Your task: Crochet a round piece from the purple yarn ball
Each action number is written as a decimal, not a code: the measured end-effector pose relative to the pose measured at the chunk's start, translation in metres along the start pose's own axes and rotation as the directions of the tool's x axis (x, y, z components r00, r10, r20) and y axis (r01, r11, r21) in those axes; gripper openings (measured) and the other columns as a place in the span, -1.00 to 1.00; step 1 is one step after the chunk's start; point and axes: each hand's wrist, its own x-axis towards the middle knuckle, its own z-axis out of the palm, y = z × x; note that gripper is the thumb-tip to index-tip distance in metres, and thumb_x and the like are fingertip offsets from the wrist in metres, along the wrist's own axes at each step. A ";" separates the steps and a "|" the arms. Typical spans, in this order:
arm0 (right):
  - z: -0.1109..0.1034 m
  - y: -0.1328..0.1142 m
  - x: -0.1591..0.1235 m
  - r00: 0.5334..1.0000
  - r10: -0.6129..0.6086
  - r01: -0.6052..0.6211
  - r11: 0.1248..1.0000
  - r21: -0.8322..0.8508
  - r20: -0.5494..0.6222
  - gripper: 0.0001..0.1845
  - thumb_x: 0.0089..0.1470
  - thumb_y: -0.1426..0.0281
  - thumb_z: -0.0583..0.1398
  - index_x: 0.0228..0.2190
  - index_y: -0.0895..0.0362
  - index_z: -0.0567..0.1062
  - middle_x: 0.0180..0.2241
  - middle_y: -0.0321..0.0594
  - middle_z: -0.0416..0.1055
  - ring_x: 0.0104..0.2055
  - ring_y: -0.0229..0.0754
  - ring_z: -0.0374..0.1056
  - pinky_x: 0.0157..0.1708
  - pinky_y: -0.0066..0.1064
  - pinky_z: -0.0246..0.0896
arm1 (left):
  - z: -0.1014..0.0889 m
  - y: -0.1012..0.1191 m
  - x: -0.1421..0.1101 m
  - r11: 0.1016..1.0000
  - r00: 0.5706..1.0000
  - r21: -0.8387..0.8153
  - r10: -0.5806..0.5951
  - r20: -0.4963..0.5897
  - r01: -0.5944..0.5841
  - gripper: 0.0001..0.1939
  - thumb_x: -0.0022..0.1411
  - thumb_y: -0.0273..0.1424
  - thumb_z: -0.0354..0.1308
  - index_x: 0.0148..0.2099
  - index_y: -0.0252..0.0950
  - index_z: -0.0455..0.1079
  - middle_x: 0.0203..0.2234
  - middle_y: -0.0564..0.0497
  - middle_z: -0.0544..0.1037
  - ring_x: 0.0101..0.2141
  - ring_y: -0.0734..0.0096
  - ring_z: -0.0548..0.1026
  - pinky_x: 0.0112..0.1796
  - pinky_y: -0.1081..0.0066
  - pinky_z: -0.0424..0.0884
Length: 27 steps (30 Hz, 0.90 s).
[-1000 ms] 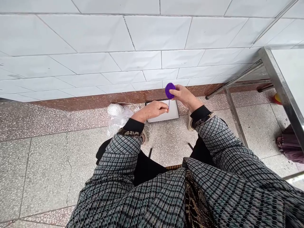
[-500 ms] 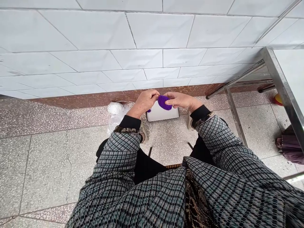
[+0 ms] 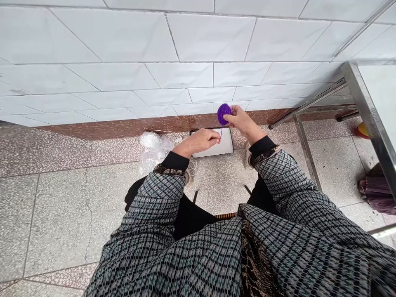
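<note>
A purple ball of yarn (image 3: pixel 223 113) is gripped at its right side by the fingers of my right hand (image 3: pixel 240 120). From its lower side a short purple strand (image 3: pixel 221 131) runs down to my left hand (image 3: pixel 201 141), which pinches it between thumb and fingers. My left hand is lower and to the left of the ball, apart from it. Beneath both hands, a white rectangular board or tray with a dark edge (image 3: pixel 227 144) lies on the floor, partly covered by my left hand.
White yarn (image 3: pixel 150 140) and a clear plastic bag (image 3: pixel 151 159) lie on the floor by my left foot. A metal-framed table (image 3: pixel 365 99) stands at the right, with purple-brown cloth (image 3: pixel 379 187) and a red and yellow object (image 3: pixel 362 130) beyond its leg. A tiled wall (image 3: pixel 198 41) rises in front.
My right hand has lifted the purple ball up and slightly right. My left hand has moved down and right, away from the ball, and a strand now stretches between them.
</note>
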 end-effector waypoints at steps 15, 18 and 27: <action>-0.010 0.004 -0.009 0.710 -0.214 0.097 0.973 0.209 0.671 -0.36 -0.02 0.23 0.60 -0.03 0.08 0.45 -0.23 -0.32 0.52 -0.33 -0.30 0.39 -0.38 -0.48 0.36 | -0.016 -0.008 0.001 0.993 0.924 -0.011 -0.112 -0.367 0.116 -0.78 0.44 -0.41 0.12 -0.18 -0.28 0.61 -0.21 -0.07 0.71 -0.13 0.21 0.62 0.03 0.23 0.53; -0.012 0.004 -0.001 0.905 -0.242 0.122 0.936 0.331 0.350 -0.36 0.07 0.13 0.57 -0.04 0.05 0.37 -0.28 -0.35 0.49 -0.38 -0.32 0.37 -0.39 -0.48 0.35 | -0.009 -0.004 0.002 0.993 0.959 -0.036 -0.119 -0.257 0.113 -0.75 0.43 -0.41 0.10 -0.18 -0.29 0.62 -0.23 -0.07 0.72 -0.18 0.24 0.62 -0.01 0.26 0.51; -0.003 -0.002 -0.004 0.992 0.068 -0.040 0.969 -0.243 0.110 -0.56 0.13 0.55 0.43 -0.14 0.06 0.33 -0.34 -0.35 0.44 -0.49 -0.31 0.29 -0.53 -0.44 0.23 | -0.016 0.003 -0.005 0.999 0.989 -0.019 0.027 -0.147 -0.030 -0.77 0.40 -0.38 0.14 -0.21 -0.24 0.63 -0.24 -0.07 0.72 -0.23 0.32 0.61 -0.03 0.28 0.50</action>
